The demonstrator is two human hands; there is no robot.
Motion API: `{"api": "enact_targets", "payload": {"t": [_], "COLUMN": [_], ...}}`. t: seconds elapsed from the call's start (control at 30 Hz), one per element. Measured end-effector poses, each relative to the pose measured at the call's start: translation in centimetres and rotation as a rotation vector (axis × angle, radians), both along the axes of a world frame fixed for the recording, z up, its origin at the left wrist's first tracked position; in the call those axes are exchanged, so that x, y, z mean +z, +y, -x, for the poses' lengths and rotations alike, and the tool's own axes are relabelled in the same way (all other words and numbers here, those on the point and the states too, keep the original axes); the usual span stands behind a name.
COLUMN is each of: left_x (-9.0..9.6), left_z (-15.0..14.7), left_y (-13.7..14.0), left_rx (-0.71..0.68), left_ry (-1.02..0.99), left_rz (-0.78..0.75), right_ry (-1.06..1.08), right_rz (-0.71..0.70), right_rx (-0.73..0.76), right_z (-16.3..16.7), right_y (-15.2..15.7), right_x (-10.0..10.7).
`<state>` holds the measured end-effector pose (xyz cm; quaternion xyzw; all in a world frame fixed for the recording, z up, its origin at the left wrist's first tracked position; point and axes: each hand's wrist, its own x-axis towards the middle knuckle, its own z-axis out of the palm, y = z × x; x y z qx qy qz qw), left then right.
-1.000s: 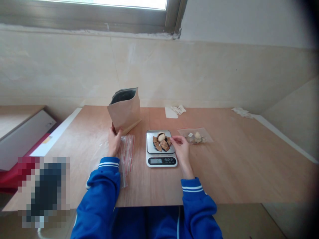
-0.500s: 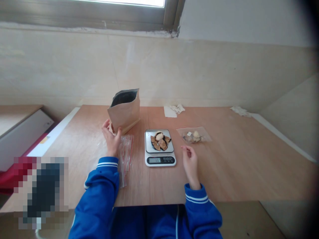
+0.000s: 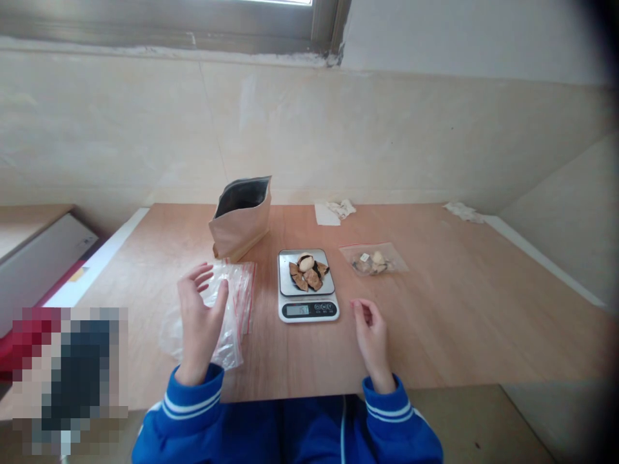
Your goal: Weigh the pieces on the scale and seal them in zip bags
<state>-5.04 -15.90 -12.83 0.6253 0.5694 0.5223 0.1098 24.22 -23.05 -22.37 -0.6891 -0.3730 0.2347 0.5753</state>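
Observation:
My left hand (image 3: 199, 319) is open, thumb and fingers apart, above a stack of clear zip bags (image 3: 232, 348) with red seal lines. Behind it a brown paper pouch (image 3: 242, 227) stands with its mouth open and a dark lining showing. A white kitchen scale (image 3: 308, 310) sits between my hands. On its metal plate lie brown dried pieces (image 3: 309, 276) with dark edges and a pale lump; their kind is unclear. To the right of the scale, my right hand (image 3: 371, 332) is loosely closed above the table, and nothing shows in its fingers.
A filled clear zip bag (image 3: 374, 260) with a small white packet lies right of the scale. Crumpled tissue (image 3: 342, 208) and a white paper (image 3: 327, 215) lie by the wall, more tissue (image 3: 463, 212) at the far right. A blurred-out dark object (image 3: 75, 374) is at the left.
My left hand has left the paper pouch and moved back toward me over the zip bags. My right hand has drawn slightly nearer. The scale's display digits have changed.

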Motion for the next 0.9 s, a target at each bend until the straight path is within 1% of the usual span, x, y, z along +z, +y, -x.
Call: {"api": "enact_targets", "payload": {"t": [0.1, 0.17, 0.23, 0.27, 0.33, 0.43, 0.5, 0.57, 0.67, 0.73, 0.77, 0.83, 0.9], "left_x": [-2.6, -4.7, -6.2, -6.7, -7.0, -6.3, -5.5, -4.6, -2.9, -1.5, -0.8, 0.4, 1.1], "left_z": [1.9, 3.1, 4.0, 4.2, 4.4, 4.1, 3.8, 3.4, 2.0, 0.5, -0.4, -2.0, -3.3], "left_y": [-1.6, -2.1, -2.4, -2.5, -2.3, -1.8, -1.6, -1.9, -3.3, -4.7, -5.4, -6.5, -7.3], "left_rx": [-0.099, -0.130, -0.139, -0.126, -0.095, -0.081, -0.104, -0.098, -0.004, 0.039, 0.011, -0.112, -0.245], "left_ry": [0.170, 0.249, 0.280, 0.279, 0.254, 0.208, 0.217, 0.234, 0.188, 0.130, 0.084, -0.004, -0.017], "left_rz": [0.166, 0.235, 0.272, 0.283, 0.333, 0.410, 0.420, 0.375, 0.233, 0.138, 0.099, 0.042, 0.023], "right_ry": [-0.002, 0.001, 0.003, 0.002, 0.001, 0.003, 0.004, -0.002, -0.009, -0.009, -0.007, 0.005, 0.062], "right_rz": [-0.010, -0.015, -0.011, -0.005, 0.002, -0.006, -0.013, -0.020, -0.056, -0.091, -0.108, -0.150, -0.171], "right_rx": [0.003, 0.007, 0.011, 0.013, 0.018, 0.018, 0.013, 0.010, 0.040, 0.138, 0.227, 0.428, 0.581], "right_z": [0.1, 0.2, 0.3, 0.3, 0.3, 0.2, 0.2, 0.6, 2.5, 4.8, 6.1, 8.9, 11.2], "right_y": [-0.2, -0.3, -0.3, -0.4, -0.4, -0.4, -0.4, -0.6, -1.1, -1.5, -1.7, -1.8, -1.6], "right_x": [0.4, 0.5, 0.7, 0.7, 0.7, 0.6, 0.7, 1.0, 2.5, 4.1, 5.0, 6.8, 8.3]}}
